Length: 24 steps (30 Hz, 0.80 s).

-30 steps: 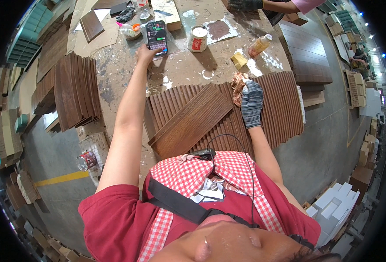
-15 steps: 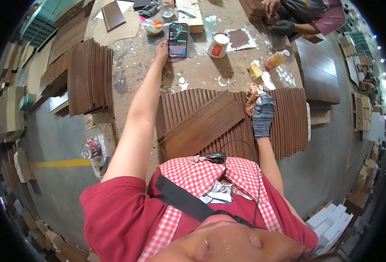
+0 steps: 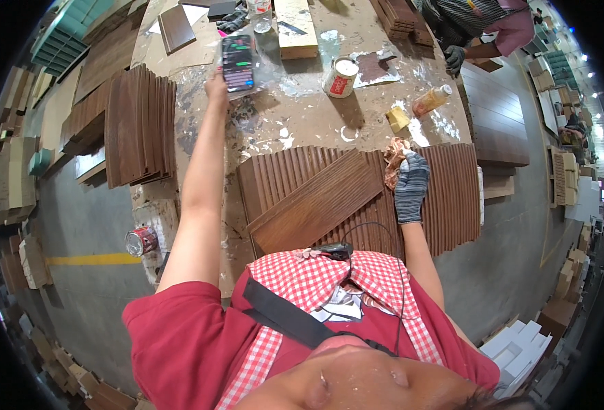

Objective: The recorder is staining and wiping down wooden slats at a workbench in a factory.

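My bare left hand [image 3: 216, 87] grips the lower left edge of a smartphone [image 3: 237, 63], whose lit screen faces up over the far part of the table. In a striped grey knit glove, my right hand [image 3: 411, 186] is closed on a crumpled reddish-brown rag [image 3: 395, 161]. The rag rests on a row of brown wooden slats [image 3: 449, 195] laid side by side. Across the left part of that row lies a loose brown wooden board [image 3: 315, 203], set at a slant.
Beyond the slats are a yellow sponge [image 3: 397, 119], a bottle [image 3: 432, 100] and an open can [image 3: 341, 77] on the paint-spotted table [image 3: 274, 116]. Stacked boards [image 3: 138, 126] stand at left. A co-worker's gloved hand [image 3: 454, 59] is at the far right.
My left hand has carried the phone to the left, where it now covers the orange-capped container. My right hand stays on the rag. The co-worker's hands have moved away from the far stack.
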Each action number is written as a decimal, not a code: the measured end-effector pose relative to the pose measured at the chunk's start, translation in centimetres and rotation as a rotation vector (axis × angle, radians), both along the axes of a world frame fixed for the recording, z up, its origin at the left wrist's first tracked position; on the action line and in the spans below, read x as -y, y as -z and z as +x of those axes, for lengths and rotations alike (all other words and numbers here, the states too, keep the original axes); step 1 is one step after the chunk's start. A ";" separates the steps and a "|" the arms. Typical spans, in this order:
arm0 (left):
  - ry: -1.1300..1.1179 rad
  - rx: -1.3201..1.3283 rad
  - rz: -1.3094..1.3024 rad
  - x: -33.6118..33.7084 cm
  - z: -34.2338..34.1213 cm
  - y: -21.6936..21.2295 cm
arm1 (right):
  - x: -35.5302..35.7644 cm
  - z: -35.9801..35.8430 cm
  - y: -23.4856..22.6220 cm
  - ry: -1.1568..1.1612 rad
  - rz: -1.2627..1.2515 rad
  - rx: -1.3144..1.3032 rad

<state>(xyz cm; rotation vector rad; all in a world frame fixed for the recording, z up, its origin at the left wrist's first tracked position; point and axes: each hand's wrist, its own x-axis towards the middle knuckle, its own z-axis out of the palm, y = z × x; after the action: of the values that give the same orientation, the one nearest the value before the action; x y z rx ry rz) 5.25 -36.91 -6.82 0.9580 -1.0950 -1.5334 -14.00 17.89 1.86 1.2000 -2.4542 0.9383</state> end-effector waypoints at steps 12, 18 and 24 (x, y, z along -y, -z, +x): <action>-0.409 0.254 0.061 15.0 5.7 2.1 | -0.2 0.5 -0.8 0.001 -0.022 0.019; -0.447 0.384 0.123 16.1 3.9 0.0 | -0.5 0.7 -1.7 -0.017 -0.018 0.006; -0.400 0.367 0.276 17.9 3.1 -0.4 | -0.7 1.2 -3.1 -0.008 -0.005 0.009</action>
<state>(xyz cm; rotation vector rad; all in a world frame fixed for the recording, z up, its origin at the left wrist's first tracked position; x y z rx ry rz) 8.32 -54.81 -6.44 1.5917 -0.8757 -1.2215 -12.78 18.58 4.92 1.2079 -2.4537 0.9535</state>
